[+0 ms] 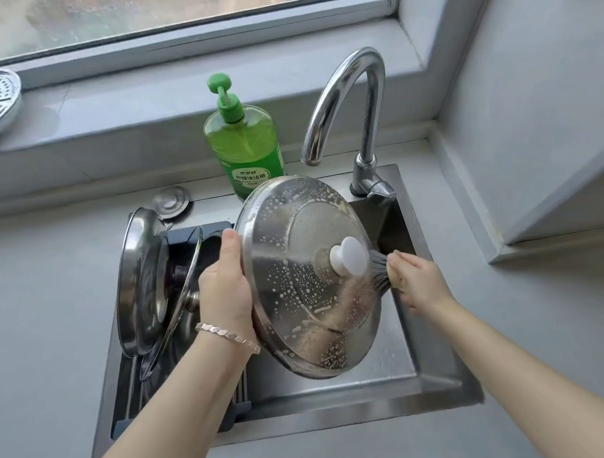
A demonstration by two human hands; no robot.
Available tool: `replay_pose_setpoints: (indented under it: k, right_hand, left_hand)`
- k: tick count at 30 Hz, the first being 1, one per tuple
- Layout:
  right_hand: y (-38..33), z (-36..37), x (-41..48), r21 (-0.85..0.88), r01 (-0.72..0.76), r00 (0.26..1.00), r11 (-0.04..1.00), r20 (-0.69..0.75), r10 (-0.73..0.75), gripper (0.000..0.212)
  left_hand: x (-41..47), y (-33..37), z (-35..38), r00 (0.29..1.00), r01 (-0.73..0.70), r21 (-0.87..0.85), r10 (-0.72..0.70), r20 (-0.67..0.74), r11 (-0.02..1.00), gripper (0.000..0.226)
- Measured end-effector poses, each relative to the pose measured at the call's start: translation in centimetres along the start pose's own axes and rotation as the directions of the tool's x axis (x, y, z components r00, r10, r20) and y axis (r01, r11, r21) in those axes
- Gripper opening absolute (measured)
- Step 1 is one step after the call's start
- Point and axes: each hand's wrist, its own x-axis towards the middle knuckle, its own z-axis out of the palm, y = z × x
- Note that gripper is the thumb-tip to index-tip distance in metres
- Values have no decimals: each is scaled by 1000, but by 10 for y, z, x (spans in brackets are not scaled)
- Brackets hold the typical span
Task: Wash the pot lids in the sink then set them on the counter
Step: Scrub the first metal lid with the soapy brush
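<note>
One foam-speckled, white-knobbed lid (297, 266) is hanging tilted over the sink (313, 418), my left hand (225, 289) gripping its rim. My right hand (420, 283) is pinching a brush (379, 271) against it.

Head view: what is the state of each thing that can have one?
steel lid: tilted, soapy, held over the sink
left hand: grips the lid's rim
right hand: holds the brush
brush: bristles against the lid by its knob
faucet: no water seen running
soap bottle: upright
two other lids: leaning on edge in the sink
</note>
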Motion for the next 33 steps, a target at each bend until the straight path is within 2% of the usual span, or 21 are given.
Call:
replay_pose_setpoints:
  k: [4, 9, 13, 17, 21, 25, 27, 30, 33]
  right_hand:
    - [-9, 5, -6, -31, 185, 981, 982, 68, -182, 21]
    - [-21, 3, 4, 44, 116, 993, 992, -35, -115, 20]
    - [-21, 13, 2, -12, 209, 975, 978, 74, -208, 17]
    - [-10, 7, 16, 12, 17, 1000, 1000, -7, -17, 35]
    - [-18, 11, 11, 70, 125, 989, 990, 65, -130, 28]
    - [-25, 2, 20, -41, -126, 990, 991, -68, 123, 36]
    - [-34, 3, 20, -40, -20, 998, 999, -54, 17, 32]
    - [-66, 14, 14, -1, 237, 966, 972, 106, -235, 27]
    - [-83, 19, 24, -36, 313, 933, 949, 201, -300, 25]
  left_hand:
    - [8, 7, -4, 999, 18, -21, -17, 44, 1000, 48]
    - [1, 5, 1, 996, -37, 70, 31, 79, 997, 49]
    - [-6, 3, 7, 992, -107, 171, 92, 90, 980, 54]
    - [-17, -6, 5, 978, -191, 254, 162, 128, 948, 47]
    - [-11, -2, 2, 985, -162, 192, 146, 95, 968, 50]
    - [-13, -2, 3, 964, -215, 192, 177, 198, 957, 54]
    - [-14, -3, 5, 956, -242, 208, 195, 221, 948, 53]
    - [-15, -8, 3, 961, -230, 280, 174, 213, 932, 52]
    - [-20, -18, 3, 954, -256, 331, 182, 238, 908, 58]
